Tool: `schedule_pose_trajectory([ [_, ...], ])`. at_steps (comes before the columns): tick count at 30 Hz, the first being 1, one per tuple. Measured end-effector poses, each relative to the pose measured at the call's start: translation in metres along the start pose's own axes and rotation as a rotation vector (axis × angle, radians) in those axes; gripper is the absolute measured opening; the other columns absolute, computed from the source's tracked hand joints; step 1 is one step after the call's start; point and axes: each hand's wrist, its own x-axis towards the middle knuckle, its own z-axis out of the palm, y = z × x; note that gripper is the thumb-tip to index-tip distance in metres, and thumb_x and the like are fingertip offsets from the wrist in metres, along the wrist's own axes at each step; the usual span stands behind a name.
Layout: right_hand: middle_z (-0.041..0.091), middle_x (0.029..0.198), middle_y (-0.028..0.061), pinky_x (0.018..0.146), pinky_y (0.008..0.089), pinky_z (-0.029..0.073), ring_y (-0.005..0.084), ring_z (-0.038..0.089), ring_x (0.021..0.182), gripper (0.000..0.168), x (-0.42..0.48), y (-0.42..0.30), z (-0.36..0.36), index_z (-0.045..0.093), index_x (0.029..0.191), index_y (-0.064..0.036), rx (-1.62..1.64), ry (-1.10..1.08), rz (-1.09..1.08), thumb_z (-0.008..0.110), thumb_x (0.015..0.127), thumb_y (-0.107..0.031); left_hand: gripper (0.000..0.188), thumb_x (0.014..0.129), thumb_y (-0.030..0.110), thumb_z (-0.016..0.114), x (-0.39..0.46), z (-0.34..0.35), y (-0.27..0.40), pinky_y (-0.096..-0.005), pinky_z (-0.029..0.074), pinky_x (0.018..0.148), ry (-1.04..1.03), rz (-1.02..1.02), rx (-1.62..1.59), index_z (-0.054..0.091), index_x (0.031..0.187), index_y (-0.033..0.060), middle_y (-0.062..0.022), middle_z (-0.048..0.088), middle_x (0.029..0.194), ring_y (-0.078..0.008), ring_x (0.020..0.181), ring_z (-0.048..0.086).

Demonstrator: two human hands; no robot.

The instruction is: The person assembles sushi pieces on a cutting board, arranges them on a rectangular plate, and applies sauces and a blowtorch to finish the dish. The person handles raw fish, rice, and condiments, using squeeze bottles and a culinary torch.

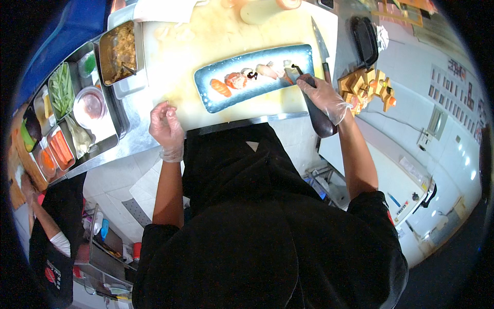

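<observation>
My right hand point(322, 96), in a clear plastic glove, grips a squeeze bottle of dark sauce point(319, 119) whose thin nozzle points over the right end of a rectangular blue-rimmed plate point(220, 102). On the plate lies a row of sushi pieces, among them an orange-topped piece point(220, 88) at the left and a pinkish-red one point(236, 80). Dark sauce point(251, 75) sits on a piece near the middle. Gloved too, my left hand point(166, 125) is held at the board's front left edge, fingers curled, with nothing seen in it. The pale cutting board point(170, 69) bears the plate.
A knife point(320, 38) lies just right of the plate. Wooden stepped stands point(370, 85) with food and a black tray point(364, 40) are farther right. At left are a metal pan of brown filling point(120, 54) and tubs of cut vegetables point(61, 90). A co-worker's arm point(44, 218) shows at far left.
</observation>
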Motion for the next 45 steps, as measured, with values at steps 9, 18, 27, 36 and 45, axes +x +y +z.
schedule_pose_trajectory([
  [9,0.075,0.114,0.0217,0.101,0.0395,0.049,0.0343,0.07,0.112,0.054,0.001,0.017,0.002,0.07,0.126,-0.008,0.039,-0.052,0.089,0.06,0.102,-0.055,0.026,0.104,0.016,0.065,0.0,0.001,0.001,-0.0313,0.054,0.084,-0.013,0.013,-0.003,0.064,0.123,-0.003,-0.0088,0.07,0.096,-0.0164,0.09,0.066],
  [18,0.074,0.12,0.0243,0.104,0.0415,0.05,0.0356,0.069,0.118,0.059,-0.014,0.033,0.019,0.069,0.13,-0.005,0.083,0.043,0.144,0.059,0.102,-0.056,0.023,0.102,0.009,0.063,0.001,0.001,-0.001,-0.0315,0.056,0.085,-0.001,0.006,-0.018,0.064,0.121,-0.0045,-0.0092,0.071,0.095,-0.0161,0.089,0.068],
  [27,0.07,0.112,0.0142,0.098,0.0368,0.05,0.0226,0.065,0.106,0.042,-0.044,0.04,-0.004,0.059,0.129,0.001,0.546,0.743,-0.28,0.067,0.104,-0.033,0.023,0.103,0.014,0.062,0.001,0.006,0.007,-0.0356,0.055,0.086,0.065,-0.039,0.178,0.066,0.117,-0.0042,-0.0126,0.071,0.097,-0.0209,0.091,0.067],
  [36,0.07,0.108,0.0119,0.092,0.0348,0.053,0.0191,0.066,0.1,0.04,0.04,0.043,-0.241,0.054,0.131,0.002,0.749,1.164,-0.771,0.069,0.102,-0.02,0.03,0.109,0.022,0.057,-0.019,0.031,0.045,-0.0299,0.051,0.082,0.289,-0.2,-0.032,0.06,0.126,-0.0017,-0.0057,0.064,0.099,-0.0126,0.091,0.06],
  [45,0.074,0.109,0.0196,0.09,0.045,0.054,0.0374,0.072,0.101,0.049,0.185,0.059,-0.445,0.06,0.124,-0.003,0.689,1.389,-0.706,0.077,0.096,-0.039,0.033,0.111,0.025,0.053,-0.089,0.07,0.089,-0.0318,0.048,0.087,0.489,-0.133,0.201,0.057,0.13,-0.0021,-0.0071,0.063,0.104,-0.0163,0.097,0.058],
])
